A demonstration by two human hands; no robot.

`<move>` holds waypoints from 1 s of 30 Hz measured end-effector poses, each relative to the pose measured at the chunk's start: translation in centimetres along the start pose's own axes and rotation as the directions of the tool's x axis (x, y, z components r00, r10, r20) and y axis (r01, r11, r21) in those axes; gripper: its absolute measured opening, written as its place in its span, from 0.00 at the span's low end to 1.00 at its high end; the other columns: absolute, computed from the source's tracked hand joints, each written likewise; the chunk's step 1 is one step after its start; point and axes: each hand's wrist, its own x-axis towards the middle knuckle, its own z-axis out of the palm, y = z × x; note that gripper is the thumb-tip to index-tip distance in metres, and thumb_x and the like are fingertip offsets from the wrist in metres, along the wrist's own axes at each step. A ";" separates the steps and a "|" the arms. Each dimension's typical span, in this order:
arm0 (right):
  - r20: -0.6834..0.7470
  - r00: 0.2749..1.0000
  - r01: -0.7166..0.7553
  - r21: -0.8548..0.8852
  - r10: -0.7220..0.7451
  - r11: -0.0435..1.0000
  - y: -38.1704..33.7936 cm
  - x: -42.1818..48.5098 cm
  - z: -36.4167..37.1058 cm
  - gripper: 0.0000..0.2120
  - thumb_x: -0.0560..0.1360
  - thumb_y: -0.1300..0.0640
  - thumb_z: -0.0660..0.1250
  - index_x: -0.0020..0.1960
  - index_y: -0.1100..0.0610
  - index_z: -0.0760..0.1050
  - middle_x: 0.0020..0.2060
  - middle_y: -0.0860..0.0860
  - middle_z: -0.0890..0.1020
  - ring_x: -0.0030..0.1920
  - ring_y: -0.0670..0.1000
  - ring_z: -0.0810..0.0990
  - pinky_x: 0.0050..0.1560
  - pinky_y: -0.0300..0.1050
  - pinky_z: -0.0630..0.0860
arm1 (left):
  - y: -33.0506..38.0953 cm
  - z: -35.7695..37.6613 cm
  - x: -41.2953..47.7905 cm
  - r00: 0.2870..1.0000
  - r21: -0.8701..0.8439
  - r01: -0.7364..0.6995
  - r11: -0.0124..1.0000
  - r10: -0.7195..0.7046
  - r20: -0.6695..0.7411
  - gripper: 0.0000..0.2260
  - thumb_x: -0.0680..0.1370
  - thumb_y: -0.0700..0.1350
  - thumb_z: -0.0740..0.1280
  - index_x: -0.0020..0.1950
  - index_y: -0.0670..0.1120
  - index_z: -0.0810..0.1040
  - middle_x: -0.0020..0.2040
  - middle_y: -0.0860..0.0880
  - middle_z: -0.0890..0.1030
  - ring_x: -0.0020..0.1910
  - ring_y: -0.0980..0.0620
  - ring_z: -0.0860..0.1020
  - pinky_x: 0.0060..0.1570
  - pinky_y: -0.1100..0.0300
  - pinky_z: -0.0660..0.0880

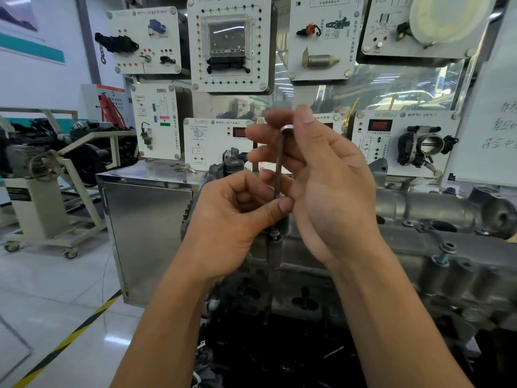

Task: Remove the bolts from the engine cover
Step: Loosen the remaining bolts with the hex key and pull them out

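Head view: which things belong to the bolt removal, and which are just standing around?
In use: dark L-shaped metal hex key, pinched by left hand low and right hand at its bend; small bolt under its tip; grey cast-metal engine cover; raised blue-shanked bolt at right.
Standing by: white wall-mounted training panels; stainless steel cabinet; beige wheeled stand.

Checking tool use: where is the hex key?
The hex key stands upright at the head view's centre: right hand grips its bent top, left hand pinches its shaft above a bolt.
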 end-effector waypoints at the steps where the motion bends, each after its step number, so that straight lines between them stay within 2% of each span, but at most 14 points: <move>1: -0.008 0.999 -0.033 0.046 0.033 0.998 -0.1 0.0 -0.1 0.13 0.81 0.51 0.61 0.49 0.58 0.80 0.42 0.55 0.86 0.39 0.51 0.81 0.37 0.42 0.78 | -0.1 0.0 0.0 1.000 0.018 -0.006 1.000 0.006 -0.011 0.09 0.66 0.40 0.75 0.38 0.38 0.76 0.38 0.40 0.84 0.39 0.48 0.82 0.42 0.57 0.81; 3: -0.030 0.996 -0.079 0.109 0.082 0.991 -0.1 0.1 -0.1 0.12 0.81 0.51 0.61 0.51 0.58 0.78 0.40 0.54 0.86 0.35 0.50 0.82 0.34 0.41 0.79 | -0.4 -0.1 0.0 1.000 0.035 -0.010 0.999 0.011 -0.014 0.13 0.66 0.40 0.75 0.41 0.34 0.77 0.40 0.36 0.83 0.40 0.45 0.81 0.46 0.54 0.81; 4: -0.050 0.994 -0.087 0.120 0.093 0.989 -0.1 0.1 -0.1 0.12 0.81 0.51 0.62 0.51 0.58 0.78 0.39 0.54 0.86 0.33 0.50 0.82 0.32 0.41 0.78 | -0.4 -0.2 0.0 1.000 0.037 -0.008 0.999 0.009 -0.007 0.13 0.66 0.41 0.75 0.43 0.33 0.78 0.40 0.37 0.83 0.41 0.45 0.80 0.46 0.55 0.81; 7: -0.115 0.990 -0.069 0.124 0.083 0.990 0.0 0.3 -0.1 0.09 0.78 0.52 0.66 0.43 0.55 0.81 0.35 0.54 0.85 0.31 0.50 0.82 0.29 0.41 0.77 | -0.3 -0.4 -0.1 0.999 0.065 -0.018 0.998 0.016 0.028 0.05 0.69 0.42 0.74 0.42 0.42 0.83 0.39 0.46 0.84 0.40 0.52 0.82 0.44 0.62 0.80; 9: -0.161 0.985 -0.049 0.124 0.069 0.991 0.1 0.3 -0.1 0.06 0.78 0.53 0.68 0.45 0.55 0.81 0.34 0.54 0.84 0.30 0.51 0.83 0.29 0.41 0.78 | -0.1 -0.4 -0.1 0.997 0.092 -0.045 0.995 0.040 0.064 0.02 0.72 0.42 0.72 0.42 0.45 0.84 0.37 0.52 0.85 0.38 0.58 0.81 0.41 0.67 0.77; 12: -0.238 0.971 0.019 0.107 0.008 0.994 0.4 0.4 0.0 0.06 0.76 0.56 0.71 0.50 0.57 0.80 0.34 0.55 0.84 0.29 0.52 0.83 0.29 0.42 0.78 | 0.2 -0.3 -0.2 0.990 0.138 -0.084 0.987 0.067 0.126 0.05 0.76 0.42 0.68 0.42 0.46 0.83 0.33 0.59 0.82 0.35 0.65 0.78 0.38 0.73 0.73; 15: -0.277 0.957 0.103 0.047 -0.086 0.994 0.8 0.4 0.3 0.05 0.75 0.58 0.72 0.47 0.60 0.82 0.34 0.54 0.84 0.27 0.53 0.82 0.27 0.42 0.78 | 0.2 -0.3 -0.1 0.990 0.146 -0.085 0.986 0.066 0.127 0.06 0.76 0.44 0.68 0.42 0.46 0.83 0.34 0.59 0.82 0.36 0.64 0.79 0.40 0.72 0.74; 18: -0.243 0.957 0.148 -0.073 -0.161 0.986 1.1 0.4 0.3 0.09 0.78 0.58 0.69 0.54 0.61 0.81 0.36 0.52 0.85 0.27 0.51 0.80 0.28 0.42 0.78 | 0.1 -0.4 -0.2 0.997 0.070 -0.048 0.996 0.043 0.069 0.05 0.73 0.45 0.71 0.44 0.46 0.86 0.39 0.51 0.86 0.41 0.55 0.84 0.43 0.63 0.78; 21: -0.086 0.974 0.184 -0.249 -0.211 0.951 1.3 0.2 0.4 0.08 0.81 0.56 0.64 0.52 0.56 0.82 0.34 0.52 0.81 0.27 0.43 0.75 0.29 0.35 0.73 | 0.1 -0.3 -0.3 0.997 0.044 -0.053 0.998 0.051 0.051 0.06 0.71 0.41 0.71 0.45 0.40 0.85 0.37 0.47 0.86 0.38 0.53 0.84 0.39 0.63 0.79; 23: 0.014 0.982 0.188 -0.238 -0.190 0.953 1.4 0.2 0.6 0.11 0.81 0.55 0.63 0.46 0.58 0.82 0.31 0.55 0.75 0.27 0.41 0.70 0.30 0.32 0.69 | 0.1 -0.1 -0.3 0.997 0.043 -0.071 0.997 0.070 0.026 0.11 0.69 0.40 0.71 0.43 0.31 0.80 0.35 0.44 0.84 0.34 0.53 0.82 0.36 0.64 0.78; 24: 0.037 0.985 0.174 -0.216 -0.170 0.961 1.3 0.2 0.5 0.12 0.81 0.55 0.63 0.44 0.58 0.81 0.31 0.56 0.73 0.27 0.41 0.69 0.30 0.32 0.67 | 0.2 0.0 -0.3 0.997 0.036 -0.073 0.997 0.073 0.018 0.12 0.68 0.40 0.71 0.42 0.30 0.79 0.34 0.45 0.83 0.34 0.54 0.81 0.36 0.65 0.77; 27: 0.036 0.992 0.129 -0.170 -0.125 0.977 1.1 0.3 0.3 0.09 0.78 0.54 0.67 0.40 0.55 0.80 0.31 0.59 0.68 0.28 0.43 0.66 0.31 0.34 0.66 | 0.4 0.4 -0.3 0.998 0.021 -0.058 0.998 0.058 0.015 0.08 0.68 0.40 0.72 0.39 0.35 0.79 0.31 0.50 0.82 0.31 0.56 0.80 0.34 0.66 0.76; 30: -0.032 0.990 0.133 -0.155 -0.140 0.979 1.0 0.1 0.2 0.03 0.74 0.56 0.73 0.42 0.54 0.81 0.31 0.52 0.72 0.28 0.44 0.69 0.31 0.36 0.68 | 0.4 0.5 -0.3 0.999 0.008 -0.054 0.999 0.053 0.007 0.08 0.67 0.40 0.72 0.38 0.35 0.78 0.31 0.48 0.82 0.31 0.55 0.80 0.34 0.65 0.77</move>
